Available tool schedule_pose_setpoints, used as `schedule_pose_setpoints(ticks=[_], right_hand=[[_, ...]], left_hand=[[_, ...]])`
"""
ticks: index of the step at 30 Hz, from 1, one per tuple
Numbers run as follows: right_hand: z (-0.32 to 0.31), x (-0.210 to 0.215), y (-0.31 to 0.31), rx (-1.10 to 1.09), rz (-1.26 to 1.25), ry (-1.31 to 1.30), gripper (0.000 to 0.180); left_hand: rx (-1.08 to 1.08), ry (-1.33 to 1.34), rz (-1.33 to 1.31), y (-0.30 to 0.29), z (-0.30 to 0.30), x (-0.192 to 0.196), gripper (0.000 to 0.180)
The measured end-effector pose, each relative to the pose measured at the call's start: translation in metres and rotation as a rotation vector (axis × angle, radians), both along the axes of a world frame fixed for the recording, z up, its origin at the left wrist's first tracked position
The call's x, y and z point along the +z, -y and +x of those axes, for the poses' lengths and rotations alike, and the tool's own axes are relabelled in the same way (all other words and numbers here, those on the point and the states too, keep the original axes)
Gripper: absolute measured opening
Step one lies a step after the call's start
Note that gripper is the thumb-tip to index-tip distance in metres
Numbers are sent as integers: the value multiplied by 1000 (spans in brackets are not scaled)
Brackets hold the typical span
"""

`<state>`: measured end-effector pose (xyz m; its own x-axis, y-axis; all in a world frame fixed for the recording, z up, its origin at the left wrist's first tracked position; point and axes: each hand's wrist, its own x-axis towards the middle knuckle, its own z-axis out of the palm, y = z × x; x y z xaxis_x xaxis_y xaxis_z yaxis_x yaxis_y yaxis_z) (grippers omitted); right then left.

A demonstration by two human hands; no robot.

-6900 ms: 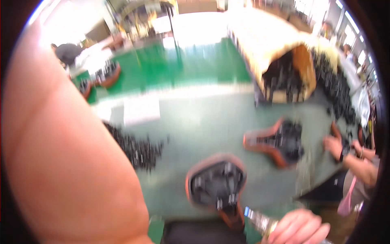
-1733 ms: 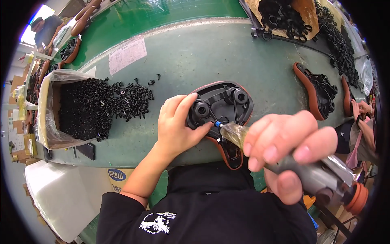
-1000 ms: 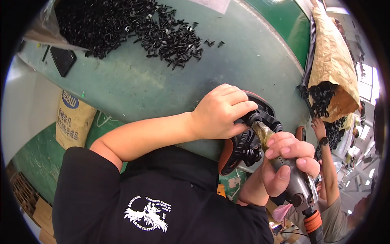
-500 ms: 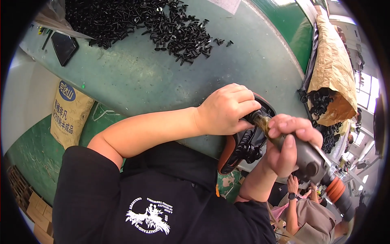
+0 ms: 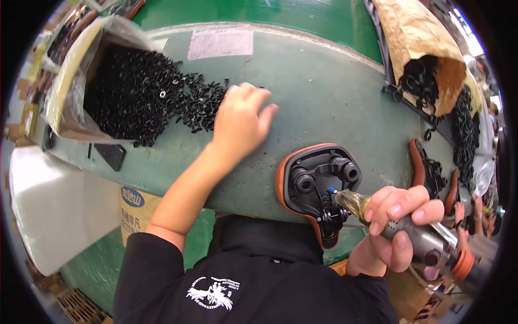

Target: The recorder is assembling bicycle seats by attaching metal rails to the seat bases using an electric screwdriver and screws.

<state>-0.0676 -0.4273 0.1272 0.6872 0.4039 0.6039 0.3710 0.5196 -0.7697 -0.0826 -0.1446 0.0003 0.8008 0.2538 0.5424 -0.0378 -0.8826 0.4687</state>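
Gripping a grey metal driver (image 5: 423, 237), the right hand (image 5: 403, 218) flanks the upturned brown-and-black saddle (image 5: 317, 191) — round black fittings (image 5: 305, 182) in place, fastening seemingly unfinished; left hand (image 5: 240, 120), loosely curled, contents unclear, at black metallic screws (image 5: 129, 100) left of the saddle.

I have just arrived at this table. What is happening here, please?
A person sits or stands at the table, using both hands. The right hand grips a driver, its blue tip over a saddle that lies underside up. The left hand is at the edge of the loose black screws; whether it holds one cannot be seen. Farther right lies another saddle.
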Motion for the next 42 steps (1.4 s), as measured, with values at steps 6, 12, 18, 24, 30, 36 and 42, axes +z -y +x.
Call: schedule_pose_setpoints(ticks=[6,12,18,24,30,36,42], right_hand=[[-6,-6,42,-43,39,-56,32],[-1,7,79,-8,166,60,34],[0,21,71,64,269,90,35],[-2,16,77,112,208,70,36],[4,12,79,151,218,95,36],[8,5,76,-138,10,142,35],[9,2,51,-180,-64,58,31]], left_hand=[[48,-226,330,-33,40,-20,22],[-541,-275,-1220,54,2,39,12],[-1010,-481,-1666,121,-46,61,20],[-1105,-368,-1205,124,-35,56,23],[-1198,-306,-705,110,-9,67,43],[-959,-438,-130,81,58,54,65],[-1217,-519,-310,89,79,28,55]])
